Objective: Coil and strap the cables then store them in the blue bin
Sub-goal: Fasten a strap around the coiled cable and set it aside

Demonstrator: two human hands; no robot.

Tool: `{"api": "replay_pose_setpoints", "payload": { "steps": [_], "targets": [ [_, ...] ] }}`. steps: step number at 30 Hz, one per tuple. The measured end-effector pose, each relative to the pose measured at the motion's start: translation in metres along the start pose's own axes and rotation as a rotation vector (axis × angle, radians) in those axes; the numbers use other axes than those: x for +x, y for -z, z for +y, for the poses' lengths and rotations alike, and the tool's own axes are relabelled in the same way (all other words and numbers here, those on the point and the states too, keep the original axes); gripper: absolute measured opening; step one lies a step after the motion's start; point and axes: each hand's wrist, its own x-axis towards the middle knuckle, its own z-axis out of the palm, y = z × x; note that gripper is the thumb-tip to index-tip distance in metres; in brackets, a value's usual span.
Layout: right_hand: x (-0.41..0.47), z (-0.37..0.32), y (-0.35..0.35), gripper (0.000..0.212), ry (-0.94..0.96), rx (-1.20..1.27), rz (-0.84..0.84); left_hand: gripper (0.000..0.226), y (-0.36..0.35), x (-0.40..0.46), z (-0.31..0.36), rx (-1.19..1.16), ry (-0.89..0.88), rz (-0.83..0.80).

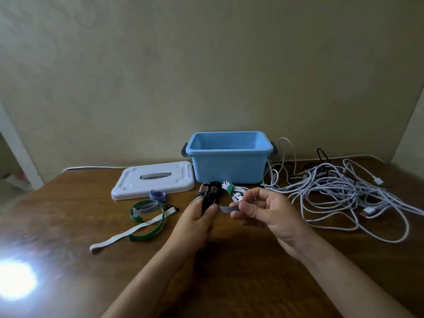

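My left hand (197,220) grips a coiled black cable (211,195) held upright above the table. My right hand (263,211) pinches the end of a grey strap (227,209) that runs across to the black coil. Just behind lies a white coil bound with a green strap (234,191). The blue bin (229,154) stands open at the back, and nothing shows inside it. A tangle of loose white and black cables (339,191) spreads to the right of the bin.
The bin's white lid (153,180) lies flat left of the bin. Loose straps lie in front of it: a green one (146,235), a white one (128,232) and a rolled blue one (157,195). Glare (16,278) marks the wooden table's front left.
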Motion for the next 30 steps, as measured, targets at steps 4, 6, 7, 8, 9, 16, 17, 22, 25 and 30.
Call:
{"api": "replay_pose_setpoints", "payload": {
  "steps": [4,6,7,8,9,16,17,22,25,30],
  "targets": [
    [0.0,0.0,-0.004,0.03,-0.069,0.209,0.005,0.014,-0.001,0.0,-0.001,0.064,-0.014,0.02],
    [0.0,0.004,-0.009,0.028,-0.093,0.266,0.0,0.012,-0.001,-0.002,0.001,0.037,-0.027,-0.02],
    [0.0,0.007,-0.013,0.027,-0.099,0.278,0.002,0.011,-0.002,-0.003,0.002,0.035,-0.042,-0.036],
    [0.001,0.01,-0.016,0.026,-0.096,0.277,0.011,0.011,-0.003,-0.004,0.003,0.046,-0.059,-0.048],
    [0.001,0.013,-0.019,0.025,-0.084,0.253,0.029,0.011,-0.004,-0.004,0.004,0.067,-0.075,-0.06],
    [0.003,0.023,-0.026,0.026,-0.019,0.068,0.165,0.014,-0.01,-0.013,0.015,0.008,-0.081,-0.218],
    [0.003,0.023,-0.026,0.027,-0.023,0.069,0.176,0.02,-0.01,-0.014,0.017,-0.069,-0.045,-0.22],
    [0.002,0.026,-0.027,0.033,-0.074,0.07,0.145,0.033,-0.005,-0.013,0.016,-0.226,-0.063,-0.165],
    [0.002,0.024,-0.026,0.031,-0.118,0.014,0.101,0.039,-0.001,-0.012,0.016,-0.248,-0.106,-0.13],
    [0.001,0.021,-0.023,0.024,-0.205,-0.006,-0.017,0.043,0.004,-0.011,0.016,-0.249,-0.111,-0.137]
  ]
}}
